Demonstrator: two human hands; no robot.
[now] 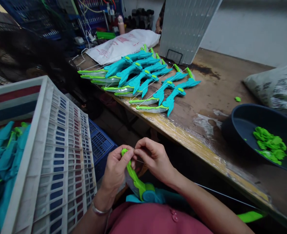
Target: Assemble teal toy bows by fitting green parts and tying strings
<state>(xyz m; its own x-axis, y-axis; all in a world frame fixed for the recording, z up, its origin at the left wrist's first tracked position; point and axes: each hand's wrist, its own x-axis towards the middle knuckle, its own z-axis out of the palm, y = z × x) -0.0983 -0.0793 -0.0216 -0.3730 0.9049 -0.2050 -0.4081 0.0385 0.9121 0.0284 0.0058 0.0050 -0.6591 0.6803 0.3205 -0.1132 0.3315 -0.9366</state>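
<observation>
A toy bow (136, 180) with bright green limbs and a teal grip lies across my lap. My left hand (116, 167) is closed around the tip of one green limb. Close beside it, my right hand (154, 159) pinches the white bowstring (140, 161) near that tip. The fingertips of both hands almost meet and partly hide the string's end. Below my right forearm the string runs off toward the bow's other green limb (250, 216). My right arm covers part of the teal grip.
Several strung toy bows (143, 73) lie in a row on the worktable (218, 91). At right, a dark basin (233, 130) holds small green parts (271, 144). A white plastic crate (60, 156) with teal pieces stands at left. Sacks (123, 45) and a grey panel (184, 29) stand farther back.
</observation>
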